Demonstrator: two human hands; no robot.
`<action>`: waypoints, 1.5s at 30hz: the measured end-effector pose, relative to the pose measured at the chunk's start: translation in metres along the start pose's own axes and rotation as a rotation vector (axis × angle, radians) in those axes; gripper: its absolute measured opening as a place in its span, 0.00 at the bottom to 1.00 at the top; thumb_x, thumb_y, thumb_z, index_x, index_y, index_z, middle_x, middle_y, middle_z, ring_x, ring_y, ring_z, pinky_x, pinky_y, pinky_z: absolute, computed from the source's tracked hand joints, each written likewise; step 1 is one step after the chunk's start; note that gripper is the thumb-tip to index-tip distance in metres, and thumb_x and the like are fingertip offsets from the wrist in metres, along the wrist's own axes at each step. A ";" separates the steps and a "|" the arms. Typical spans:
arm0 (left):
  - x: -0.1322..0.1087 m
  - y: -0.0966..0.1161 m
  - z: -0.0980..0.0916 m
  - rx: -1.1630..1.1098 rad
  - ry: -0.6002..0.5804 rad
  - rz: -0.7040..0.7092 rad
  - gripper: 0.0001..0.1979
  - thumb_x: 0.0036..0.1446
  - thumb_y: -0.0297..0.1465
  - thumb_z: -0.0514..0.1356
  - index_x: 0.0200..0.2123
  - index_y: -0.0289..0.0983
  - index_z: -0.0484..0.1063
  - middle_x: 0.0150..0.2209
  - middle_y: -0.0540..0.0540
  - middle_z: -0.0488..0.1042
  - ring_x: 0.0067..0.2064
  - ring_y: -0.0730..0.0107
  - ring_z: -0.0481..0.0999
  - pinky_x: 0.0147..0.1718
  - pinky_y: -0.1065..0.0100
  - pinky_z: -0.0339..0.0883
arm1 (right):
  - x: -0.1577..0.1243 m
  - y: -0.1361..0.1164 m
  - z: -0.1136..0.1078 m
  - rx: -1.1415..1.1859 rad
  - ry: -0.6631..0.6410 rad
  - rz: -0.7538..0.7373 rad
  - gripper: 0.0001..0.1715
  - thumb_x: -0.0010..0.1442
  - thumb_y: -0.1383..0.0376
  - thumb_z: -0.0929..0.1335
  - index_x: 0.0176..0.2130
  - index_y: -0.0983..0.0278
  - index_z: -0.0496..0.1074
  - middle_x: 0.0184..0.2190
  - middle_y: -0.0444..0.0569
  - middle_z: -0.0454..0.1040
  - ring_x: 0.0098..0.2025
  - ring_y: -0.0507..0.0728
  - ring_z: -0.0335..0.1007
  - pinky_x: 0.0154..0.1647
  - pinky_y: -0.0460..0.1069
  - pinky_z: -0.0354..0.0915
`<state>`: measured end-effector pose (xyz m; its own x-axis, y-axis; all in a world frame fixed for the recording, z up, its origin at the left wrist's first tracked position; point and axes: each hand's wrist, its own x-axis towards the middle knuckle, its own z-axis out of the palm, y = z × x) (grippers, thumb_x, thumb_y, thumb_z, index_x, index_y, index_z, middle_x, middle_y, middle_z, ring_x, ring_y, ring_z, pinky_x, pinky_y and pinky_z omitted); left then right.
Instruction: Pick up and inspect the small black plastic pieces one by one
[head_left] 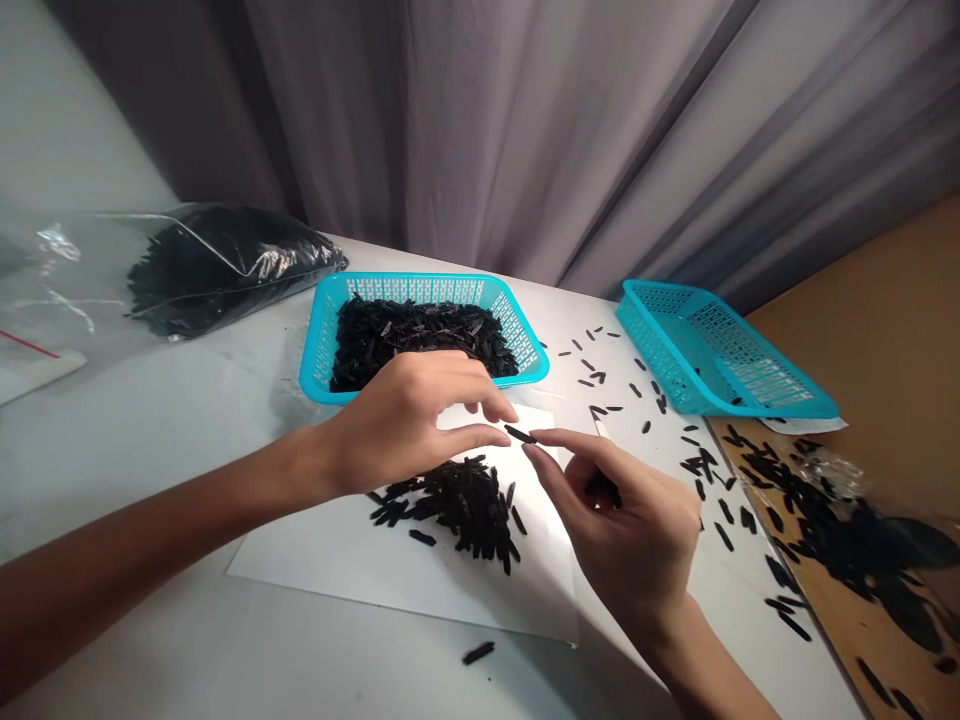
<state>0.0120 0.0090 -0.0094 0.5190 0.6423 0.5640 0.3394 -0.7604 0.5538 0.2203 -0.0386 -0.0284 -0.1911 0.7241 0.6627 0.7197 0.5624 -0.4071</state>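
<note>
My left hand (409, 425) hovers over a white paper sheet (352, 550), its thumb and index fingertips apart beside a small black stick-shaped piece (520, 434). My right hand (622, 510) comes in from the lower right, with its thumb and index fingertips pinching that piece's right end. Something dark shows inside the curl of its fingers, too shadowed to make out. Under both hands, a heap of similar black pieces (457, 505) lies on the sheet. A turquoise plastic basket (424, 289) holding a larger black pile stands just beyond my left fingers.
A second turquoise basket (720, 350) sits tilted at the right, among black pieces scattered on the white table (187, 440). A clear plastic bag of black pieces (225, 270) lies at back left, more pieces on brown cardboard (847, 330) at right, and a grey curtain behind.
</note>
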 end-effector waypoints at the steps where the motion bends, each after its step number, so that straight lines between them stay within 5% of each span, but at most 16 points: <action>1: 0.000 0.000 0.000 0.001 0.008 0.009 0.03 0.56 0.26 0.68 0.35 0.33 0.79 0.32 0.47 0.80 0.35 0.70 0.77 0.36 0.68 0.70 | 0.000 0.000 0.000 0.005 0.002 0.000 0.02 0.59 0.71 0.73 0.35 0.65 0.78 0.16 0.35 0.56 0.16 0.47 0.47 0.19 0.45 0.53; 39: 0.000 0.005 0.002 -0.037 -0.021 -0.001 0.03 0.60 0.27 0.66 0.34 0.33 0.79 0.31 0.47 0.80 0.34 0.71 0.77 0.36 0.68 0.71 | 0.000 -0.006 -0.004 0.318 -0.085 0.324 0.06 0.63 0.66 0.70 0.34 0.62 0.78 0.17 0.37 0.59 0.18 0.47 0.49 0.19 0.46 0.49; 42: 0.001 -0.005 0.000 0.113 0.113 -0.058 0.04 0.60 0.27 0.64 0.31 0.35 0.78 0.30 0.49 0.80 0.32 0.71 0.77 0.34 0.68 0.70 | 0.004 -0.005 -0.005 0.504 -0.147 0.518 0.07 0.62 0.62 0.71 0.34 0.62 0.79 0.18 0.38 0.59 0.20 0.49 0.50 0.21 0.47 0.48; 45: 0.003 -0.021 -0.006 0.361 0.306 -0.189 0.02 0.58 0.27 0.65 0.34 0.36 0.78 0.33 0.47 0.80 0.34 0.67 0.76 0.33 0.66 0.69 | 0.010 0.001 -0.005 0.950 -0.276 0.917 0.13 0.62 0.56 0.70 0.38 0.62 0.78 0.18 0.37 0.53 0.21 0.49 0.43 0.20 0.47 0.44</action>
<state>0.0016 0.0271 -0.0160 0.1871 0.7291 0.6583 0.6829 -0.5783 0.4465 0.2221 -0.0324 -0.0191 -0.1018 0.9780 -0.1820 -0.0564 -0.1883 -0.9805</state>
